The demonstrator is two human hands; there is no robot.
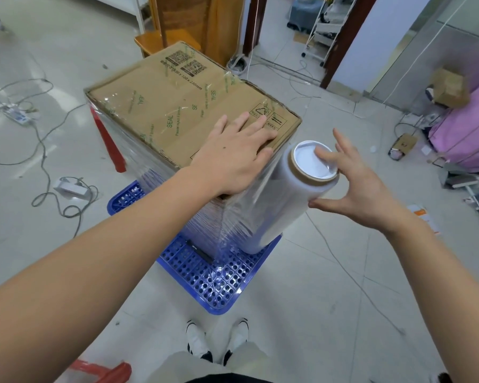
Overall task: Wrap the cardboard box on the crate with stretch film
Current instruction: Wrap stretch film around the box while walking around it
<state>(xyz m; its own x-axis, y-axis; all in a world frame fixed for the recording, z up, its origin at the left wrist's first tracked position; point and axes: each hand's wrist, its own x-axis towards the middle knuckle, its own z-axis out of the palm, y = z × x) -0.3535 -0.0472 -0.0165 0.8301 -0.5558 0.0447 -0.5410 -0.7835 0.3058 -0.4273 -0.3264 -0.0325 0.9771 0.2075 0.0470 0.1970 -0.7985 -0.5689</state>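
Hands working the last corner: right hand (362,189) pinches the stretch film roll (282,197) at its top rim, thumb on its side.
Keep the film taut round the near corner; left hand (233,153), fingers spread flat, steadies the cardboard box (177,111) on the blue crate (213,283), 12 o'clock. Tape reads "SEAL"; print "x 120 x 230mm".
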